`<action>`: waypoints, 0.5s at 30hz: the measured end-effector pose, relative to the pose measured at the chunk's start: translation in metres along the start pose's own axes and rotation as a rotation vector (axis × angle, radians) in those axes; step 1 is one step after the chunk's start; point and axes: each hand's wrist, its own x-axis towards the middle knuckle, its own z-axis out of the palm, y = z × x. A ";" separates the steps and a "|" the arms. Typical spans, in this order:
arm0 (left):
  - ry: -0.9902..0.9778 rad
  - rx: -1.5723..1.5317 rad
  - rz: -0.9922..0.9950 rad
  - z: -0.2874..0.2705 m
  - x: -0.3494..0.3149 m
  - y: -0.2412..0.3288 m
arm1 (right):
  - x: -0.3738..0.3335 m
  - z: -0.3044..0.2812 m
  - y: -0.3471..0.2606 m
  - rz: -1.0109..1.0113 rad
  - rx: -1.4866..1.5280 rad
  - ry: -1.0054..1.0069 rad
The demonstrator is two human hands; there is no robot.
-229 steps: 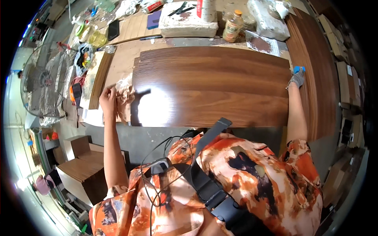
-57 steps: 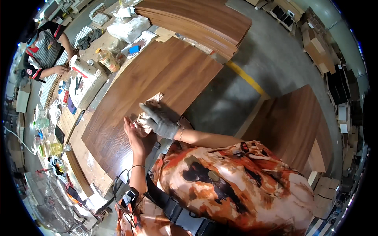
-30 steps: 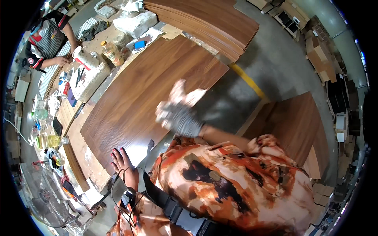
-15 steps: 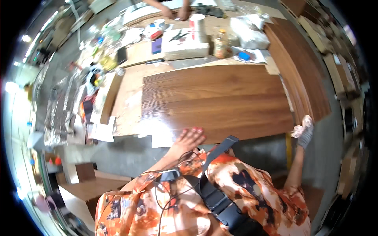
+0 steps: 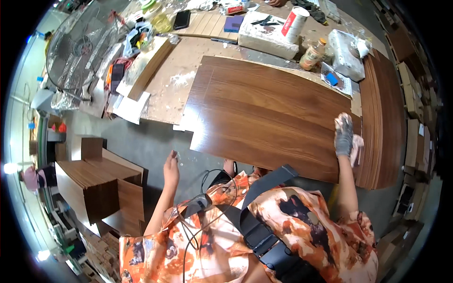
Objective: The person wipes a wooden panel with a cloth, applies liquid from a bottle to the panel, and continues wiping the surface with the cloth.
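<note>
A dark brown wood-grain panel point(image 5: 264, 113) lies on the worktable, its front edge jutting toward me. My right hand point(image 5: 344, 137), in a grey glove, is on the right end of the panel. It holds a pale pink cloth point(image 5: 357, 148), which bunches out beside the glove. Bare and with nothing in it, my left hand point(image 5: 171, 170) hangs in the air off the panel's front left corner. Its fingers are stretched out, the palm turned sideways.
A stack of brown boards point(image 5: 382, 122) stands along the right side. Behind the panel are a white foam block point(image 5: 266, 37), a white-and-red cylinder point(image 5: 296, 24), a bottle point(image 5: 313, 55) and a wrapped white bundle point(image 5: 347, 54). Stacked panels point(image 5: 89, 188) stand at lower left, a fan point(image 5: 82, 47) at upper left.
My left hand has lifted off the panel's front edge and swung left. My right hand has moved from the boards on the right onto the panel's right end. The view has turned.
</note>
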 end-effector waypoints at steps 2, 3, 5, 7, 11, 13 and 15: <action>-0.145 -0.119 -0.125 0.050 -0.011 0.093 | 0.025 0.035 -0.009 -0.091 0.025 -0.039; -0.132 -0.120 -0.145 0.058 -0.018 0.115 | 0.056 0.052 -0.042 -0.096 0.104 -0.063; -0.201 -0.229 -0.281 0.073 -0.017 0.135 | 0.118 0.096 -0.103 -0.154 0.242 -0.073; -0.212 -0.253 -0.307 0.087 -0.016 0.139 | 0.167 0.121 -0.184 -0.123 0.319 -0.055; -0.226 -0.300 -0.246 0.114 -0.011 0.143 | 0.182 0.152 -0.304 -0.315 0.327 -0.149; -0.137 -0.388 -0.264 0.115 -0.013 0.152 | 0.151 0.128 -0.371 -0.503 0.287 -0.213; -0.203 -0.380 -0.260 0.121 0.003 0.143 | 0.090 0.098 -0.387 -0.591 0.337 -0.260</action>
